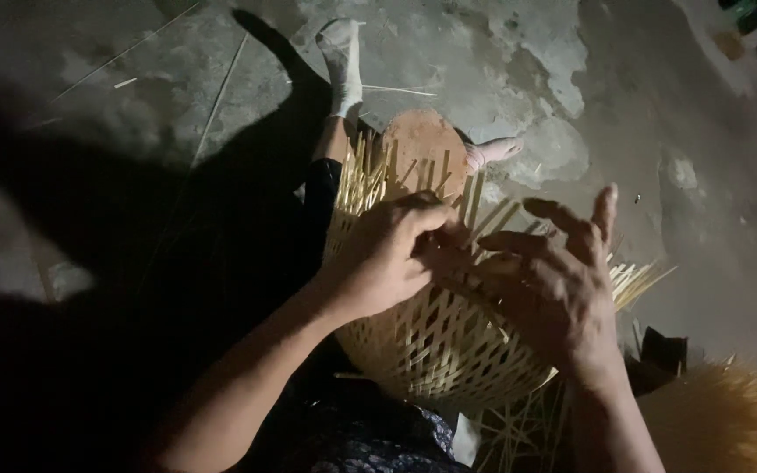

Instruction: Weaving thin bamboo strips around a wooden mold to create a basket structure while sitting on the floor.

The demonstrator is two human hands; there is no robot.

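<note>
Head view of a half-woven bamboo basket (435,337) resting on the person's lap, its open end turned away toward the floor (571,79). The lower body of the basket is finished as far as can be seen: a regular open lattice of pale strips covers the rounded wall from the near edge up to where the hands sit. Above that line the work is unfinished – loose strip ends (363,175) stand up in a fringe on the left side, and more ends (637,280) splay out past the right side, none of them turned in or bound into a rim. A round brown form (422,144) shows inside the fringe; whether it is a mould or part of the basket cannot be told.

The left hand (392,258) lies on the upper wall with its fingers curled and pinched together at the working edge, apparently on a strip, though the strip itself is hidden under the fingertips. The right hand (558,280) rests against the wall just beside it, fingers spread apart and partly lifted, clamped on nothing visible. The two hands touch or nearly touch at the weaving line.

Judged from this state, the wall is largely built and the upper courses and rim remain. A socked foot (342,61) extends beyond the basket; another woven piece (720,416) lies at lower right, with spare strips (519,434) beneath the basket.
</note>
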